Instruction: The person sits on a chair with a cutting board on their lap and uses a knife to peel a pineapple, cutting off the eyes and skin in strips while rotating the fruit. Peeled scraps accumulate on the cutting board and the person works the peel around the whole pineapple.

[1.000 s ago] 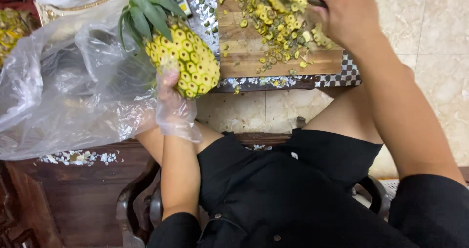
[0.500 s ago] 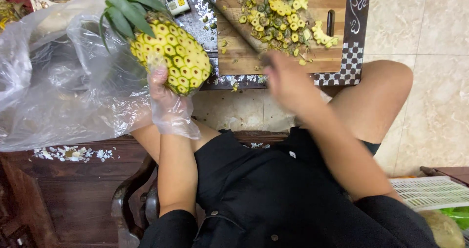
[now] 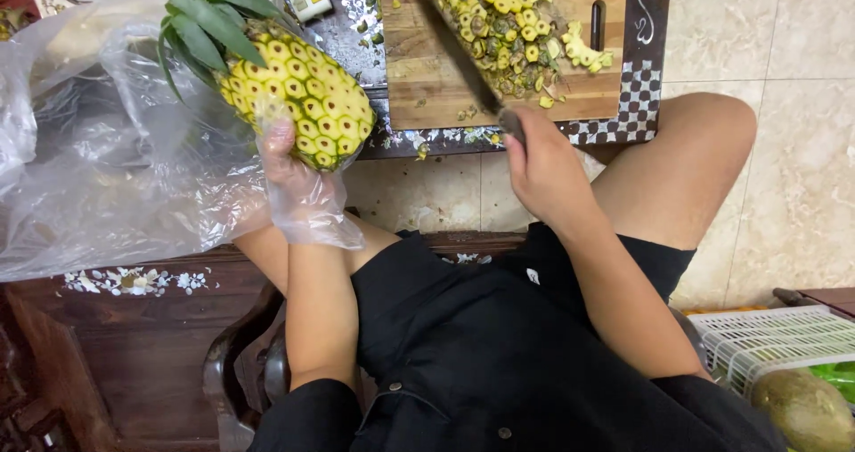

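Over cutting board (image 3: 427, 87), right hand (image 3: 543, 171) has drawn knife (image 3: 463, 56) back.

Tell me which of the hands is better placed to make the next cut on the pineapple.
Right, probably. The right hand already grips the knife, its blade angled over the cutting board. The gloved left hand is occupied holding the pineapple up.

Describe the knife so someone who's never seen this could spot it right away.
Start at the wooden cutting board at the top, strewn with yellow pineapple scraps. A long dark blade slants across its middle; that is the knife, its handle buried in the bare right hand. Unlike the gloved left hand, which holds the peeled pineapple, this one grips metal.
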